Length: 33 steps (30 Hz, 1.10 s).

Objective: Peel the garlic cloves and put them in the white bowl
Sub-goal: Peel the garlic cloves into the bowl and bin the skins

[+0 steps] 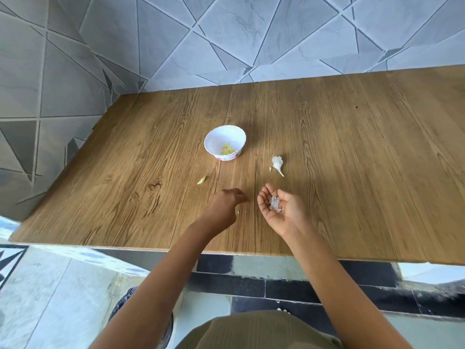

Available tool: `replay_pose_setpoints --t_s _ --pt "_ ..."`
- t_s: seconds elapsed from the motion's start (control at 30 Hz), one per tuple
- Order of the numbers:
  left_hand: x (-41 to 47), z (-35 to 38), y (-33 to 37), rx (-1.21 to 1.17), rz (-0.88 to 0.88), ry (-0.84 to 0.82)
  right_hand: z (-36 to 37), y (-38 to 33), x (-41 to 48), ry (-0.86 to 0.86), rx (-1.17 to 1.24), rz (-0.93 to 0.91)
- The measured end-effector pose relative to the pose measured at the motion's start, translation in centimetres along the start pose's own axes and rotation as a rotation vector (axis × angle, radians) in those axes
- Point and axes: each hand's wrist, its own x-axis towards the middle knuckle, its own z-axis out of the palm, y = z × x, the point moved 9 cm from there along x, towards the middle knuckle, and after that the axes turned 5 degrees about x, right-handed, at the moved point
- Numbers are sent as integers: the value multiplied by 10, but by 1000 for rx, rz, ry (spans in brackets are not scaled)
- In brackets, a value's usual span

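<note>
Garlic cloves (227, 149), peeled and yellowish, lie in a small heap at the bottom of the white bowl (214, 139), which stands upright near the middle of the wooden table (352, 147); one more peeled clove (201, 180) lies on the bare wood in front of the bowl and slightly to its left, apart from it; to the bowl's right lies a papery garlic stem (277, 164) with a tiny scrap (270, 169) just beside it. Nearer the table's front edge, the right hand (285, 211) is turned palm up and cupped, its fingers loosely bent, with a few pale skins (273, 203) resting in the palm; the left hand (224, 205) hovers palm down just beside it, its fingers pointing toward it but blurred, so whether they pinch anything cannot be told; a small white fleck (237, 212) shows at its edge. A grey tiled wall (226, 34) rises behind the table.
</note>
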Motion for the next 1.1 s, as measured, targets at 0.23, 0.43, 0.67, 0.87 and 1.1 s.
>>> replay_pose_setpoints --t_s 0.23,0.43,0.67,0.87,1.1 --pt "-32 -8 5 -48 182 1 0 1 1 -8 23 -4" --pt "-21 -2 7 111 156 -81 4 7 3 -17 19 7" --pt "5 -7 -18 19 -102 -101 5 8 2 -13 -12 -7" --pt "12 -46 17 -418 -8 7 7 17 1 0 -4 7" --pt "7 -45 -1 -151 -131 134 2 16 3 -20 21 15"
